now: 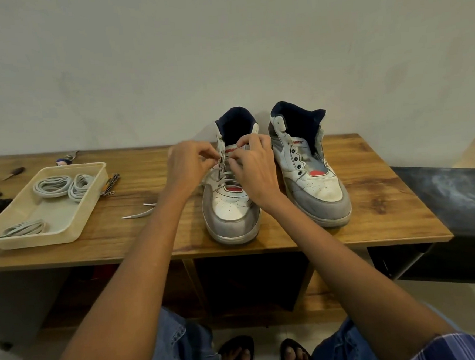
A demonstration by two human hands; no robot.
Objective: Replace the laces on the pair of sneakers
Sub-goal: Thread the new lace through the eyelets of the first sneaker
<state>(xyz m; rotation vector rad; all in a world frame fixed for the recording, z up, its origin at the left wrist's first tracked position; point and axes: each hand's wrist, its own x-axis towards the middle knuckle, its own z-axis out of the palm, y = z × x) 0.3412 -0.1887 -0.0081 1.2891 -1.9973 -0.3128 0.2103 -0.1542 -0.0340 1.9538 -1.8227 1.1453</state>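
Two worn white, grey and red high-top sneakers stand side by side on a wooden table (373, 212), toes toward me. The left sneaker (230, 211) carries a grey lace through its lower eyelets. My left hand (188, 162) pinches the lace at the upper left eyelets. My right hand (253, 166) pinches the lace at the tongue on the upper right side. Two lace ends (141, 211) with white tips trail on the table left of this shoe. The right sneaker (315, 185) has no lace, its eyelets bare.
A cream plastic tray (66, 234) at the left holds three coiled grey laces (54, 185). Nail clippers (110, 184) lie beside it, with small dark bits and a keychain at the far left. A dark bench (456, 192) adjoins the table's right side. A wall stands behind.
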